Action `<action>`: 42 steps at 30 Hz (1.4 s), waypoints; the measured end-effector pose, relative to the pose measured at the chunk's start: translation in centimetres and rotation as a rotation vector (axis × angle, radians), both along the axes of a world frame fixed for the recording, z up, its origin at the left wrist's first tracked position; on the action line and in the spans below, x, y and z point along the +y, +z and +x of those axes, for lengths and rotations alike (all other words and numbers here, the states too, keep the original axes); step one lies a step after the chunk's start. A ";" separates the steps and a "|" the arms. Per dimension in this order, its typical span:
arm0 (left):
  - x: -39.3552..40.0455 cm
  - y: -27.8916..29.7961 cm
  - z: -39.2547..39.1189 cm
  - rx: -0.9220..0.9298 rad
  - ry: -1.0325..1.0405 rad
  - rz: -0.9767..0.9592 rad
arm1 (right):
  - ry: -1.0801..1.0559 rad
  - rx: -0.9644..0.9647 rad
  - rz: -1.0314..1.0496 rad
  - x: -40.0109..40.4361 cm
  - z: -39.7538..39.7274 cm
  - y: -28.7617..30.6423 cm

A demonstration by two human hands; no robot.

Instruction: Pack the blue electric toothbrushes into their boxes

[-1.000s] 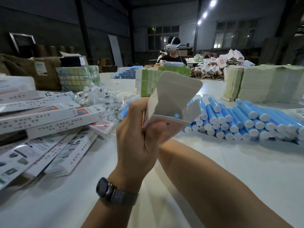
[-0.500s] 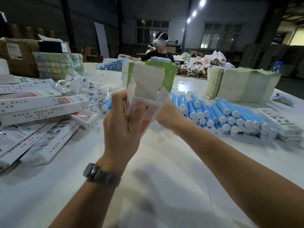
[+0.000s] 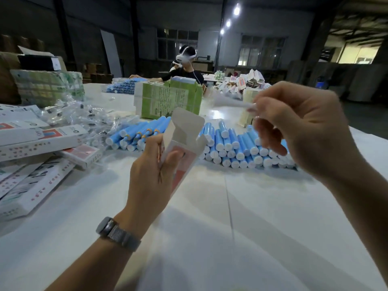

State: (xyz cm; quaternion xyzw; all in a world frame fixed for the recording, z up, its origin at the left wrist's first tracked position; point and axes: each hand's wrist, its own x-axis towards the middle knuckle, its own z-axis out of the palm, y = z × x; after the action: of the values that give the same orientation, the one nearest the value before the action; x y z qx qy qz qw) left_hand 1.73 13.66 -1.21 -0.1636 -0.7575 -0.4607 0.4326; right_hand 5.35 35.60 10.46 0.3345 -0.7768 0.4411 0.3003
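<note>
My left hand (image 3: 147,177) grips a white and red toothbrush box (image 3: 184,131), held upright above the table with its top flaps standing open. To its right, my right hand (image 3: 298,131) is raised with curled fingers and pinches a thin white piece (image 3: 231,102). The piece is blurred and looks like paper. It points left, over the box. Behind both hands a pile of blue electric toothbrushes (image 3: 233,143) lies in rows on the white table (image 3: 210,217). I cannot see inside the box.
Printed toothbrush boxes (image 3: 42,141) and flat cartons (image 3: 25,190) are stacked at the left, with clear plastic bags (image 3: 79,114) behind them. Green cartons (image 3: 168,99) stand mid-table. A pale paper stack (image 3: 247,114) sits behind my right hand. A person (image 3: 186,68) works at the far side.
My right hand has left the box and risen to the right, now pinching the white piece. The left hand has lowered the box slightly, with its flaps still open.
</note>
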 end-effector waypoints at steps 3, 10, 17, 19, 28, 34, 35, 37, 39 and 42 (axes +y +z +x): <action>0.4 0.0 0.3 -0.011 -0.041 0.003 | -0.110 0.079 0.249 -0.1 0.1 -0.2; 2.2 0.0 1.7 -0.015 -0.091 -0.109 | -0.075 0.046 0.283 -1.9 0.0 -1.5; 3.4 -0.2 2.2 -0.097 -0.197 0.125 | -0.129 0.140 0.368 -3.0 -0.1 -3.0; 3.8 -0.5 2.3 -0.106 -0.232 0.156 | -0.166 0.170 0.408 -3.6 -0.2 -4.0; 4.5 -1.2 2.3 -0.133 -0.362 0.265 | -0.250 0.351 0.209 -4.6 -1.2 -6.2; 4.4 -1.2 2.3 -0.150 -0.387 0.274 | -0.240 0.225 0.283 -4.5 -0.7 -5.6; 4.3 -1.2 2.3 -0.146 -0.388 0.264 | -0.234 0.206 0.260 -4.5 -0.6 -5.5; 4.2 -1.3 2.3 -0.138 -0.388 0.248 | -0.202 0.178 0.146 -4.3 -0.6 -5.6; 4.2 -1.5 2.2 -0.139 -0.417 0.265 | -0.172 0.165 0.016 -4.1 -0.6 -5.9; 4.7 -1.5 2.0 -0.064 -0.498 0.345 | -0.135 0.100 -0.099 -3.9 -1.0 -6.5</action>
State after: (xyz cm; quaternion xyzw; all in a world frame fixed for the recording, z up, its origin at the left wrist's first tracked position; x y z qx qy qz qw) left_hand 3.73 18.35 -2.69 -0.2537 -0.6178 -0.6795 0.3037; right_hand 4.33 31.69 3.93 0.2879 -0.7588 0.4403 0.3840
